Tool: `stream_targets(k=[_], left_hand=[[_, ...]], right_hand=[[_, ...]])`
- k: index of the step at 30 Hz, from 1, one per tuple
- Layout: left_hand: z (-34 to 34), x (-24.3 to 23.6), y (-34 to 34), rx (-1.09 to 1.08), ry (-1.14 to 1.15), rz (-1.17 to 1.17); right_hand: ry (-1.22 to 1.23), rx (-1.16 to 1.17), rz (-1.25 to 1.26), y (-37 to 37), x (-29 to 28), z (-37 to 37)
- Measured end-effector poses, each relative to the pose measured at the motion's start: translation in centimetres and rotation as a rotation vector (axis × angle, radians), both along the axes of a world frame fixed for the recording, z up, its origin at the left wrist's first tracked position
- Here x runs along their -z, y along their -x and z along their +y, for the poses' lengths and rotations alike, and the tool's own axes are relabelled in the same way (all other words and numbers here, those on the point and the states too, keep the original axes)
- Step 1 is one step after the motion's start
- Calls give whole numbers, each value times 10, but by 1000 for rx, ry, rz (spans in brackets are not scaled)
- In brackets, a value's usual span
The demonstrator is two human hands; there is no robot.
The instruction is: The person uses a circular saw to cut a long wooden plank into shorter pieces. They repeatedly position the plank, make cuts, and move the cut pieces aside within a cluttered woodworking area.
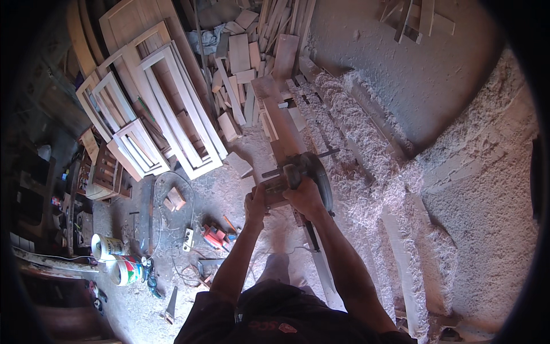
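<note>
A dark circular saw (312,169) rests on a long reddish-brown plank (283,133) in front of me, and a thin bar sticks out on both sides of it. My right hand (305,198) is wrapped round the saw's handle. On the saw's left side my left hand (255,205) is closed on its body, with its fingertips partly hidden. Whether that hand also touches the wood below, I cannot tell. The blade is out of sight beneath the saw. Under the plank lie more boards, dusted with shavings.
Wooden door and window frames (166,103) lean at the far left, beside stacked offcuts (240,54). Shavings (366,143) cover the boards and floor on the right. At the left are two paint buckets (127,270), a red power tool (214,236), cords and a handsaw (171,304).
</note>
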State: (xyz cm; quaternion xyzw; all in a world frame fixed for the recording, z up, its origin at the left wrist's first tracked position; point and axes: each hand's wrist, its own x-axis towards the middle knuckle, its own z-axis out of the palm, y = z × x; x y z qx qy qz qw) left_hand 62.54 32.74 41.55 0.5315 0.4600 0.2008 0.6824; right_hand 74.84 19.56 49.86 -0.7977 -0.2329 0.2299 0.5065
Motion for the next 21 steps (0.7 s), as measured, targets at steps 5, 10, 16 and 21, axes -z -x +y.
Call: stream_targets(k=[5, 10, 16, 21], left_hand=[[26, -6, -25, -62, -7, 27], [58, -6, -50, -96, -6, -46], [90, -9, -78, -135, -29, -84], [120, -9, -99, -131, -28, -88]], right_hand=[[-30, -16, 25, -22, -1, 29], [-4, -15, -3, -47, 0, 65], [-8, -12, -29, -73, 0, 106], [10, -4, 5, -93, -1, 134]])
